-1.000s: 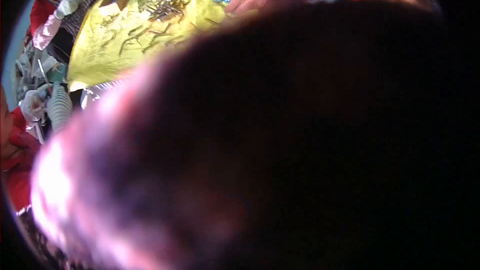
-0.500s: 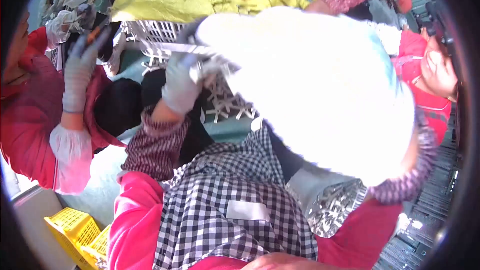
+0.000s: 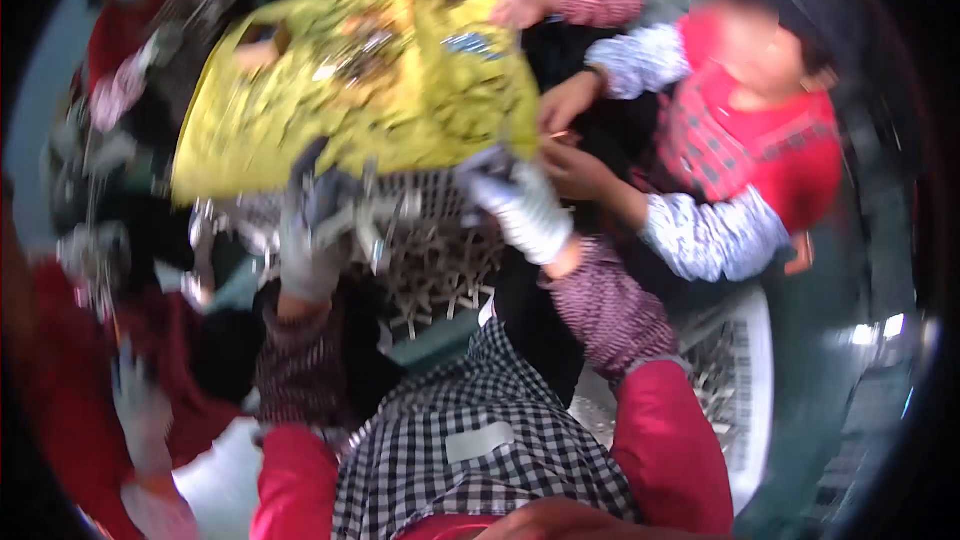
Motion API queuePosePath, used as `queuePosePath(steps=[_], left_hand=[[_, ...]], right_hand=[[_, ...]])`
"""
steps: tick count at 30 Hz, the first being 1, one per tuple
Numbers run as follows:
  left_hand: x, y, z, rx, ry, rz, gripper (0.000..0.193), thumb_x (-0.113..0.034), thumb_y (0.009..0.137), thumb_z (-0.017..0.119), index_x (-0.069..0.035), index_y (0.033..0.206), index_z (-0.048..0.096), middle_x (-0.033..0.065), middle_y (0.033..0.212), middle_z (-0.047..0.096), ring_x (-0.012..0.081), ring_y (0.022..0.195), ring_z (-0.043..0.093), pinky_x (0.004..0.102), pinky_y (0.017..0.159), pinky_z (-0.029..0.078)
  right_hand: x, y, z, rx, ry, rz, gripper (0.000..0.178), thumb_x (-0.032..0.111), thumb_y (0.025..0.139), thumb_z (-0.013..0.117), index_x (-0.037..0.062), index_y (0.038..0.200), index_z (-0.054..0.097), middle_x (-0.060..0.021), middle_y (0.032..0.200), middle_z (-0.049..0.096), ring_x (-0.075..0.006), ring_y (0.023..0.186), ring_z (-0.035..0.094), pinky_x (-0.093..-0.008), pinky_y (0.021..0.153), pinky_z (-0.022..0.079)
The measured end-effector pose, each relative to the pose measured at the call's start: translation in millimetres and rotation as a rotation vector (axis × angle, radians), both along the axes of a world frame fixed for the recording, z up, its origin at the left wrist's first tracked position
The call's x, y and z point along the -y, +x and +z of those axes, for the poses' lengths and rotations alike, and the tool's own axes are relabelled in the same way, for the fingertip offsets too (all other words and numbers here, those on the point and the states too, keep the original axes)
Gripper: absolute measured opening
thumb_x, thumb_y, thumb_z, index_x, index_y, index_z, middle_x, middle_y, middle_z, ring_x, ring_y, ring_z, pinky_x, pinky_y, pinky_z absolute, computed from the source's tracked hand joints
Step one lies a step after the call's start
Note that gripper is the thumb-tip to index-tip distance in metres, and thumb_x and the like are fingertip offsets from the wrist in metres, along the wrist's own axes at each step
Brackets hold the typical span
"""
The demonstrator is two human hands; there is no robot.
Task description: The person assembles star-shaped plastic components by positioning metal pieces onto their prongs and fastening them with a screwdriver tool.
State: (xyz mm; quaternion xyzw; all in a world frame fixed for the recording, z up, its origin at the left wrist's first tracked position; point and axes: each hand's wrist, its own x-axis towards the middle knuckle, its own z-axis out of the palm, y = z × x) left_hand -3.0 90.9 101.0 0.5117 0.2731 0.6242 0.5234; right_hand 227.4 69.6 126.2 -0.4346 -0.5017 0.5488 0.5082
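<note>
My left hand [image 3: 312, 240], in a pale glove with dark grey fingers, is closed around a whitish branched plastic piece [image 3: 372, 230]. The piece sticks out to the right of the fingers, and motion blurs it. My right hand [image 3: 525, 205], gloved the same way, is at the near right corner of the yellow sheet [image 3: 225, 155], its fingers curled together. Whatever may be between those fingers is too blurred to make out. Below and between my hands lie many more whitish branched pieces [image 3: 430, 275].
Small dark bits [image 3: 370, 60] lie scattered over the yellow sheet, which covers a white slatted crate [image 3: 440, 195]. Close on my right sits a co-worker in red [image 3: 740, 130], hands near mine. Another gloved hand [image 3: 140, 410] is at left. A white basket [image 3: 755, 380] stands at lower right.
My right arm, a large overexposed white shape before, has moved down and away to the sheet's corner. The view has shifted, showing more of the yellow sheet. My left hand still holds the piece.
</note>
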Motion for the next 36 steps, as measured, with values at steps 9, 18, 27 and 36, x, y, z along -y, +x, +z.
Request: queuePosePath(steps=[9,18,27,36], left_hand=[[42.8,11.3,-21.0,0.145,-0.399,-0.26,0.058,-0.026,0.086,0.06,-0.003,0.133,0.034,0.0148,0.11,0.058,0.0195,0.092,0.06,0.0329,0.079,0.051],[45.9,-7.6,-49.4,0.144,-0.588,-0.399,0.035,-0.021,0.09,0.054,0.0,0.118,0.05,0.0101,0.087,0.061,0.0206,0.08,0.059,0.032,0.075,0.048],[7.5,1.7,5.3,0.272,-0.464,-0.299,0.046,-0.033,0.084,0.062,0.005,0.108,0.055,0.0161,0.093,0.063,0.025,0.078,0.064,0.0364,0.066,0.055],[33.5,4.9,16.3,0.548,-0.55,-0.193,0.057,-0.05,0.092,0.037,0.003,0.103,0.054,0.0131,0.073,0.061,0.0238,0.067,0.061,0.0347,0.065,0.052]], right_hand=[[19.5,-47.7,-5.5,-0.152,0.046,0.088,0.022,0.014,0.08,0.069,0.0014,0.097,0.064,0.0,0.08,0.064,-0.0059,0.073,0.056,-0.0233,0.07,0.047],[-5.1,-23.3,0.6,0.229,0.347,-0.012,0.038,0.019,0.079,0.071,0.0018,0.111,0.059,-0.0029,0.082,0.064,-0.007,0.073,0.056,-0.0234,0.068,0.046],[-43.1,17.0,-21.5,0.296,0.207,-0.332,0.015,0.01,0.081,0.064,0.0005,0.092,0.063,0.0002,0.068,0.058,-0.0047,0.057,0.047,-0.0221,0.053,0.039],[-43.8,10.6,-11.9,0.382,0.077,-0.351,0.017,0.01,0.083,0.064,-0.0011,0.096,0.063,0.0032,0.064,0.056,-0.0033,0.056,0.048,-0.019,0.051,0.038]])
